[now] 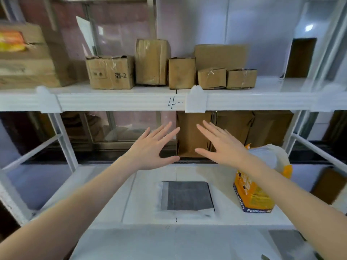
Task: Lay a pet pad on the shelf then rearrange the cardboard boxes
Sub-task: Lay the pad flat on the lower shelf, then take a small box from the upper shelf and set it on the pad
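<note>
A folded grey-and-white pet pad (pixel 187 197) lies flat on the lower white shelf (pixel 116 203). An orange pet pad bag (pixel 253 194) stands to its right, open at the top. Several cardboard boxes (pixel 110 73) sit in a row on the upper shelf (pixel 120 102), marked "4-". A tall cardboard box (pixel 187 145) stands at the back of the lower shelf. My left hand (pixel 152 149) and my right hand (pixel 223 145) hover above the lower shelf in front of that box, fingers spread, holding nothing.
More brown boxes (pixel 262 128) stand behind the tall one at the right. A big carton (pixel 28 59) fills the upper shelf's left end. White shelf posts (pixel 65 141) frame the bay. A dark box (pixel 300 57) stands at the upper right.
</note>
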{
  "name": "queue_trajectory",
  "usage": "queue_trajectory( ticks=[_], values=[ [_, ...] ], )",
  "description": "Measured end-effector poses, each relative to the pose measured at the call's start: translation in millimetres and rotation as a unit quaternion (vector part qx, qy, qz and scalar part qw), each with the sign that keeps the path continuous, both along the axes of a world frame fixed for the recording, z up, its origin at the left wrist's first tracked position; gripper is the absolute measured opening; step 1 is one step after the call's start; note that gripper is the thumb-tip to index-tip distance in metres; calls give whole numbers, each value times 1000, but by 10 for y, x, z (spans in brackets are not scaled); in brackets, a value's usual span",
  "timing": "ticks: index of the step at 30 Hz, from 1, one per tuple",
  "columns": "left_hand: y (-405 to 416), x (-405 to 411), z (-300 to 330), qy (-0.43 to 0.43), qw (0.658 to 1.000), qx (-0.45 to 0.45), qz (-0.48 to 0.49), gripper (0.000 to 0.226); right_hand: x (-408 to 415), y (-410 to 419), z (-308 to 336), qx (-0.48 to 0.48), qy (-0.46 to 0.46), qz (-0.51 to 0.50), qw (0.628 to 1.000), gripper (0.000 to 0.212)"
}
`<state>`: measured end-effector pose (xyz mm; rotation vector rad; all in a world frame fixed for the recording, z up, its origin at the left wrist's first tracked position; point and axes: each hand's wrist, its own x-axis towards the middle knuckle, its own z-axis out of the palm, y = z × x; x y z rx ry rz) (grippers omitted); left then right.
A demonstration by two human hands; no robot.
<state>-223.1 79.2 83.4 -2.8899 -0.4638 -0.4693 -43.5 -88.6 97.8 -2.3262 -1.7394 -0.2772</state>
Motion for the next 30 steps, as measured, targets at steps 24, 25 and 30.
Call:
queue_trajectory(
  ticks=[24,25,30],
  values=[
    [460,-19,1311,-180,983,28,-21,84,-458,561,1344,200,-17,-101,974,80],
    [528,53,1302,-185,982,22,-17,84,-406,656,1363,204,-15,-109,973,81],
    [810,369,1334,-193,981,8,-15,79,-117,1158,1457,207,23,-140,968,86]
  ],
)
